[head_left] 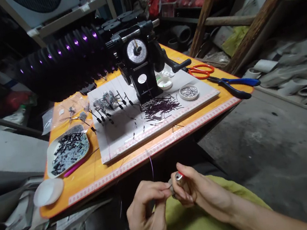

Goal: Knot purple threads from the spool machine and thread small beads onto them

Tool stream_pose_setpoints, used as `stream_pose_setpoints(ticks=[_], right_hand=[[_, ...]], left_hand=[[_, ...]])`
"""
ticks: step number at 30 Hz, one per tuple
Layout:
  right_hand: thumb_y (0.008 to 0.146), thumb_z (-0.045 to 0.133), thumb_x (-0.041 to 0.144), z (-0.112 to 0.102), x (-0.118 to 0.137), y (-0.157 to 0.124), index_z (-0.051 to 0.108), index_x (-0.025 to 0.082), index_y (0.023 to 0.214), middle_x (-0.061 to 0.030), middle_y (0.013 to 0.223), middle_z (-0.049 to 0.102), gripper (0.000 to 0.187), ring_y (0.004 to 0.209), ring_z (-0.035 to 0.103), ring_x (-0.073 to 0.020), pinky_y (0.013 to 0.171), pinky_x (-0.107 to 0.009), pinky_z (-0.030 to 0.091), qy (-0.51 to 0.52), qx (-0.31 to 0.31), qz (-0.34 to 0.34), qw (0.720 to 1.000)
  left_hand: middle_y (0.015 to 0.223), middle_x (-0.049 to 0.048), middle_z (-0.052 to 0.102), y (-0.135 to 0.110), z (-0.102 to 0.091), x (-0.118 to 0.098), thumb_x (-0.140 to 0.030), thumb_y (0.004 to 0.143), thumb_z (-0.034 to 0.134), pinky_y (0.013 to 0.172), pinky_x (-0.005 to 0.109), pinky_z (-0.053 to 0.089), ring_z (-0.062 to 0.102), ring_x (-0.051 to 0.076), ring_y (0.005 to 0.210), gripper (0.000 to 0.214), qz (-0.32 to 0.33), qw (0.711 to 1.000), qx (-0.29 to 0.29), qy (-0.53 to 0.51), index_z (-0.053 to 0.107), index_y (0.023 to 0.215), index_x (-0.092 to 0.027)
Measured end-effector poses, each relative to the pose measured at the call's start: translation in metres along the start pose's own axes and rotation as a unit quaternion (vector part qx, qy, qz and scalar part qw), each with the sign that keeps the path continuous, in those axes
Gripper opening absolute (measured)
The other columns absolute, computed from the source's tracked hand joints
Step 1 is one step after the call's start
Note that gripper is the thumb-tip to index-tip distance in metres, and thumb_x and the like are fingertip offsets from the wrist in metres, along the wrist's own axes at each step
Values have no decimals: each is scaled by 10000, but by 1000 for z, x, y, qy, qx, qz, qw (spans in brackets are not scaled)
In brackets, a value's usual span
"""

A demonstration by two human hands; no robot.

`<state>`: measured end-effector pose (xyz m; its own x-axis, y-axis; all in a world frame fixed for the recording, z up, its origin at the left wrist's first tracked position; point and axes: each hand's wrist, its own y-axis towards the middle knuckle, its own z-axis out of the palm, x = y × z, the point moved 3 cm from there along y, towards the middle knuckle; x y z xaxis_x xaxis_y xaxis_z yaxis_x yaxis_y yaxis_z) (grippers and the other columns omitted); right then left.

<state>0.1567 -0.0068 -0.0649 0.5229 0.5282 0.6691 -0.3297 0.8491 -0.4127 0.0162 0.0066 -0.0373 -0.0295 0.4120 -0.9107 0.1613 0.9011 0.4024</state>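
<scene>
Over my lap, my left hand (150,212) pinches a thin dark strand between thumb and forefinger. My right hand (192,186) is wrapped around a cigarette lighter (179,177); its metal top and red button show, and I see no flame. The fingertips of both hands almost meet, and a small greyish piece between them is too hidden to name. A purple line (151,164) hangs over the table edge just above my hands. On the white board (129,144) beyond lie short dark tubes (161,108), small metal swivels (135,125) and a dish of small metal pieces (189,92).
A black winding machine (141,62) with a dial and crank stands on the board. Red-handled scissors (200,71) and blue-black pliers (232,85) lie at right. A tray of dark and grey pieces (68,150) and a white cup (48,192) sit left. Spools (63,63) line the back.
</scene>
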Motion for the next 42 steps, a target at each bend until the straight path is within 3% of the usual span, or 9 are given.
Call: stream_pose_setpoints(ticks=[20, 24, 26, 28, 29, 33, 37, 39, 42], right_hand=[[755, 545, 807, 13, -2, -3, 459, 174, 563, 78, 505, 323, 667, 459, 192, -49, 480, -232, 116, 23, -2, 46, 999], [957, 260, 713, -7, 16, -13, 538, 177, 724, 37, 597, 412, 647, 515, 324, -87, 502, -223, 275, -97, -52, -93, 990], [1044, 199, 536, -28, 42, -21, 589, 196, 948, -5, 716, 539, 526, 622, 491, -124, 579, -246, 398, -298, -141, -266, 906], [1063, 282, 393, -49, 74, -29, 566, 217, 1130, -45, 868, 624, 341, 777, 596, -163, 693, -289, 472, -514, -244, -430, 701], [1039, 381, 389, -61, 88, -29, 582, 223, 1152, -75, 967, 644, 283, 883, 608, -200, 785, -342, 479, -557, -268, -466, 633], [897, 674, 328, -98, 132, -19, 698, 264, 1117, -104, 1091, 672, 230, 1078, 567, -310, 987, -507, 387, -638, -286, -487, 524], [848, 726, 198, -84, 129, -21, 706, 252, 1161, -131, 1205, 640, 318, 1189, 517, -335, 1059, -529, 356, -654, -298, -520, 461], [841, 716, 133, -60, 112, -29, 711, 236, 1141, -116, 1115, 652, 317, 1094, 566, -286, 1005, -465, 429, -630, -279, -551, 470], [874, 667, 123, -23, 83, -31, 739, 230, 1060, -51, 906, 646, 226, 830, 613, -166, 742, -281, 525, -564, -127, -470, 667]], left_hand=[[823, -3, 719, 1, 1, 9, 61, 839, 605, 707, 206, 573, 681, 116, 774, 269, 11, 1000, -11, -9, 621, 890, -202], [820, -11, 718, 1, 2, 10, 55, 841, 613, 724, 203, 574, 684, 112, 786, 265, -3, 999, -26, -18, 616, 887, -206], [802, -17, 720, 1, 2, 9, 26, 855, 621, 727, 195, 575, 687, 106, 775, 236, -14, 999, -36, -31, 615, 868, -210], [779, -25, 724, 1, 4, 8, -33, 860, 660, 720, 184, 574, 691, 101, 750, 187, -40, 997, -47, -51, 619, 838, -214], [767, -27, 724, 1, 5, 7, -74, 855, 692, 715, 177, 570, 690, 98, 736, 161, -60, 994, -61, -63, 621, 819, -215], [708, -40, 706, -1, 10, 4, -256, 780, 815, 674, 135, 530, 665, 83, 692, 210, -167, 969, -147, -105, 612, 746, -213], [675, -37, 695, -1, 16, 4, -357, 705, 867, 573, 117, 466, 628, 73, 624, 325, -263, 941, -169, -131, 582, 727, -202], [663, -30, 691, 1, 17, 7, -372, 705, 865, 537, 122, 437, 606, 71, 594, 350, -293, 931, -159, -150, 564, 731, -194], [651, -19, 686, 4, 18, 9, -352, 717, 860, 516, 139, 418, 591, 77, 575, 365, -315, 924, -110, -187, 534, 744, -189]])
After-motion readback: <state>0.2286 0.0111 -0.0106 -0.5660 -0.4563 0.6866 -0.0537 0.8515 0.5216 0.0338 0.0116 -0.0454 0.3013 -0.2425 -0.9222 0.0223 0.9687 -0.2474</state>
